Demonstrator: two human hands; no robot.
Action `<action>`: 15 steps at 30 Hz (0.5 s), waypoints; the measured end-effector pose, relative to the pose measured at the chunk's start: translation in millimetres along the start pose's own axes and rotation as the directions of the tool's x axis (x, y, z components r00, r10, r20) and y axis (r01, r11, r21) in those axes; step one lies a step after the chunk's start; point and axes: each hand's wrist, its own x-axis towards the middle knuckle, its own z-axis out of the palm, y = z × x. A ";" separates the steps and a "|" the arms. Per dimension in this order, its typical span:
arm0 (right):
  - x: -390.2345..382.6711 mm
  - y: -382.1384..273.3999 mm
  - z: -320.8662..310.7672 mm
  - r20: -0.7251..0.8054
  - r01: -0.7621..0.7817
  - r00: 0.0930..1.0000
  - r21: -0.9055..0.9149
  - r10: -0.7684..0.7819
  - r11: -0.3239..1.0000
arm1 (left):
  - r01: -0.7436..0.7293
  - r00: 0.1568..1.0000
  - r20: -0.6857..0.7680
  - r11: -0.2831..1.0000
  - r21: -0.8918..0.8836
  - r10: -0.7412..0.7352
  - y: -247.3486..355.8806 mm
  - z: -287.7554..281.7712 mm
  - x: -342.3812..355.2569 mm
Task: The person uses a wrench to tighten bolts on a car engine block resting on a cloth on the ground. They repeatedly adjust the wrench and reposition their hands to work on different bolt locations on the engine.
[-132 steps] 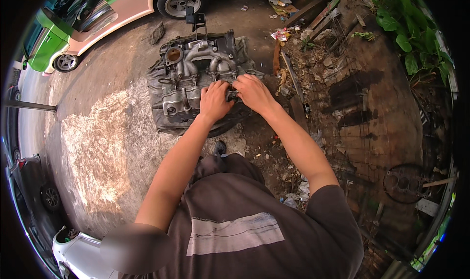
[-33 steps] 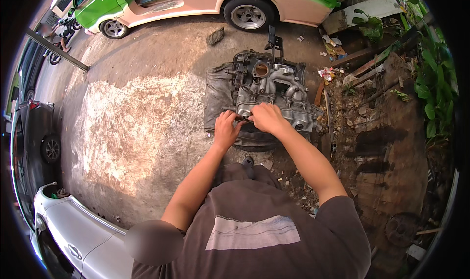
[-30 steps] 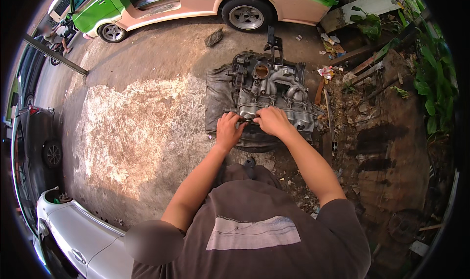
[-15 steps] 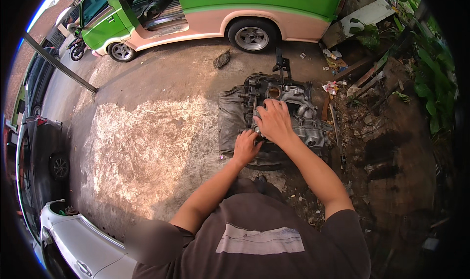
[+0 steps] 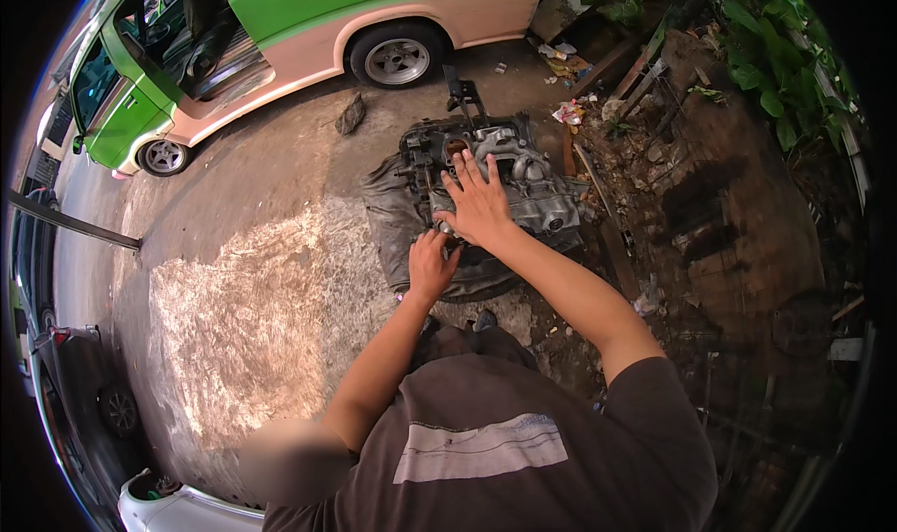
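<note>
While left hand [image 5: 432, 266] stays at engine [image 5: 537, 210] | right hand [image 5: 480, 211], earlier bunched, splayed

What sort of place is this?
Probably an outdoor vehicle repair yard: an engine sits in the open, a green and pink van stands beyond it, and leafy plants grow at upper right.

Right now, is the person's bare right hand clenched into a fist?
No, the bare right hand has its fingers spread out over the grey metal engine.
</note>
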 end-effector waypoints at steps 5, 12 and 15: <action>3.9 -6.5 -1.7 -0.059 -0.020 0.998 0.021 0.022 1.000 | 0.008 0.999 0.039 1.000 0.013 -0.008 -3.8 2.5 0.6; -3.3 -5.0 6.6 -0.051 -0.137 0.989 0.040 0.139 0.990 | -0.009 1.000 0.020 1.000 -0.023 0.010 -3.9 0.4 0.4; 1.3 -4.1 9.7 -0.036 -0.131 0.990 0.056 0.133 0.990 | 0.009 0.999 0.045 1.000 0.005 -0.010 -3.9 1.6 -0.3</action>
